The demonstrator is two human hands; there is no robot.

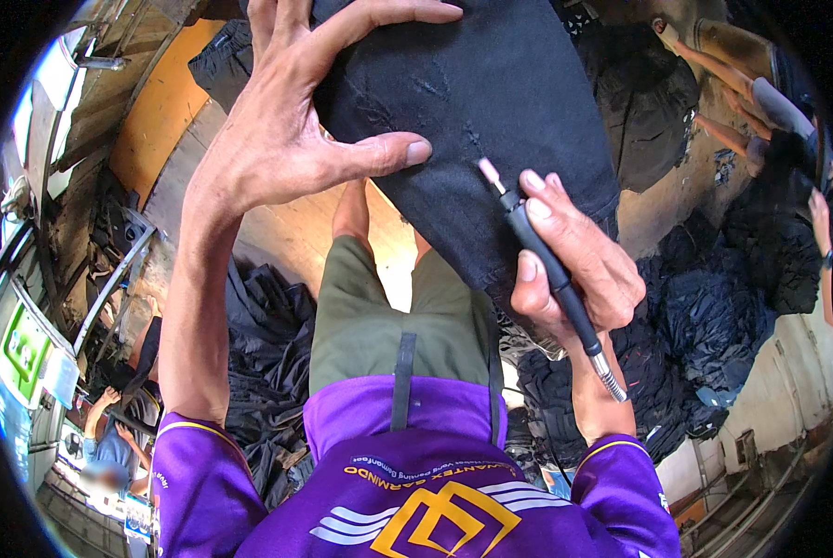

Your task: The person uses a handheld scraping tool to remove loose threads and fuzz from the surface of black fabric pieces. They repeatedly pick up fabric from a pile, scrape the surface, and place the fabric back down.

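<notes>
Dark denim cloth (528, 102), likely a trouser leg, is spread out in front of me, with a few worn, frayed marks on its surface. My left hand (295, 121) rests over its left side, fingers spread and thumb stretched toward the marks. In my right hand (584, 256) is a black pen-shaped rotary grinder (548, 246), gripped like a pencil. Its pinkish tip (488, 169) points at the cloth just below a frayed mark; I cannot tell whether it touches. A metal spring sleeve shows at the tool's rear end.
Heaps of dark garments (714, 298) lie at the right, and more dark cloth (267, 335) lies at the left. Other people's arms (714, 70) show at the far right. Another person (114, 446) sits at the lower left, near a green and white object (27, 344).
</notes>
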